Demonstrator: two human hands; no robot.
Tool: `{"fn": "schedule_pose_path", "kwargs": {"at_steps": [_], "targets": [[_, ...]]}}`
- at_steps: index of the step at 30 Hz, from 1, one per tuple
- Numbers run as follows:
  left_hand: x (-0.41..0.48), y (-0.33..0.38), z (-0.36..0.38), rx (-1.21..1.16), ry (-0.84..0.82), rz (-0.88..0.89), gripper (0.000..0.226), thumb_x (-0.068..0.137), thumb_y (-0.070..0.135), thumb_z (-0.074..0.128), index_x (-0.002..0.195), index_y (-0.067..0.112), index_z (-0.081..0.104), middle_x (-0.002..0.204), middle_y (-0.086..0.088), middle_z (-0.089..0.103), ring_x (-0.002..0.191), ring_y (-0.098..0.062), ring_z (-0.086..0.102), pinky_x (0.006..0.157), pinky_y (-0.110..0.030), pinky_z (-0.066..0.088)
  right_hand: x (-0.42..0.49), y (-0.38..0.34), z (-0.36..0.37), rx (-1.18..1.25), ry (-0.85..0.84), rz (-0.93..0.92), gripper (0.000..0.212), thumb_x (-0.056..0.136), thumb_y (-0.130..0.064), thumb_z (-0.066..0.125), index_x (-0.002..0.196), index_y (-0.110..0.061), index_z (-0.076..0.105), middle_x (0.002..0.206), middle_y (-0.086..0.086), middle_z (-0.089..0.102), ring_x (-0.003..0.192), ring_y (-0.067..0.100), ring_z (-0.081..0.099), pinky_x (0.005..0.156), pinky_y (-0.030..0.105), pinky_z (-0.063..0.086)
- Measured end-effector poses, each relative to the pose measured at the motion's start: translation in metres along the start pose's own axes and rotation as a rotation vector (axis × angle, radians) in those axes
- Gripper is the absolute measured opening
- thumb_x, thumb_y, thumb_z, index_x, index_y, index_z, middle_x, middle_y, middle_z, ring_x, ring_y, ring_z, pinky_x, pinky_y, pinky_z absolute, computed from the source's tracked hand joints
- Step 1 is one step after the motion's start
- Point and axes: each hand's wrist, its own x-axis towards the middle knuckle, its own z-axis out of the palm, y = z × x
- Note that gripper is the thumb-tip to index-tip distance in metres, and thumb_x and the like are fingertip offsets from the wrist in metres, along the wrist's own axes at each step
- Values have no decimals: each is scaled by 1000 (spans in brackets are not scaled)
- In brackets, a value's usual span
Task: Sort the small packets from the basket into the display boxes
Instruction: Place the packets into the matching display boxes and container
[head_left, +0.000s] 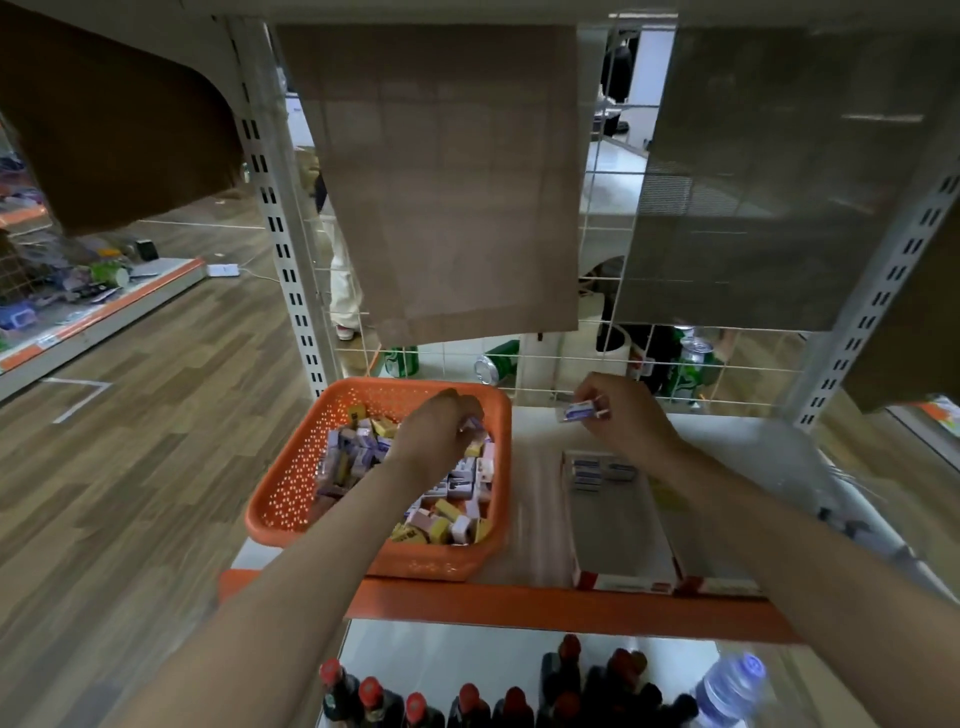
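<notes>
My left hand (441, 431) is down in the orange perforated plastic basket (291, 467), which sits on the left part of the white metal shelf (535, 457). The fingers are bent sharply downward and bunched, their tips closed round a small purple packet (474, 423) at the top of the heap. The picture is too blurred there for me to tell whether that packet is clear of the others. The rest of the loose purple, white and yellow packets (457, 499) fill the basket under my wrist and forearm.

My right hand (623, 415) hangs over the far part of the shelf, to the right of the basket and touching nothing but what it carries. It is nearly closed, thumb and fingertips pinching a small white-and-blue packet (582, 412) by one end, so the packet sticks out flat toward the left.

Below and nearer me than that hand lies the long shallow cardboard display box with a red-and-white front (618, 525), set lengthwise on the shelf just beside the basket. A few white-and-blue packets in a row (602, 472) sit at its far end. A second box with a red-and-white front (722, 584) lies against its right side, mostly under my right forearm.

On the shelf below stand dark red-capped bottles (467, 701).
</notes>
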Motion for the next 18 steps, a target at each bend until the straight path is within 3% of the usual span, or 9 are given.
{"fn": "schedule_pose_path", "kwargs": {"at_steps": [4,7,9,11,14,18], "targets": [[8,24,6,-162,-1,48,10,77,8,73,85,6,69,80,-5,59,75,-21,53,67,-27,40,-17,26,-15,-78,-45,98,19,75,2,69,89,-12,67,91,4,65,88,20,58,73,32,45],[13,38,15,-218,-31,41,21,68,2,78,87,3,69,85,-14,67,72,-19,53,71,-31,48,-25,39,-20,-92,-58,145,23,71,3,71,79,-17,64,82,1,61,84,22,59,67,27,41],[15,46,21,-204,-33,35,23,68,-1,76,89,3,69,83,-12,65,70,-17,51,66,-26,45,-29,46,-22,-82,-65,158,20,71,6,70,79,-13,66,80,1,60,82,22,59,66,25,39],[16,53,28,-160,-38,44,20,72,1,71,90,5,67,83,-7,62,73,-17,52,62,-23,40,-32,52,-21,-121,-97,179,19,73,6,67,83,-10,67,86,3,62,81,18,57,68,24,38],[16,61,40,-107,-48,67,13,80,12,65,93,10,62,94,-7,67,84,-23,61,69,-28,45,-36,60,-14,-167,-141,209,21,74,3,70,90,-11,68,97,5,62,89,20,58,74,25,41],[17,70,49,25,-54,93,22,87,23,59,107,15,59,106,-4,66,98,-23,61,75,-28,46,-37,61,0,-283,-224,180,20,79,-8,68,98,-12,64,108,5,59,103,24,56,83,29,42]]}}
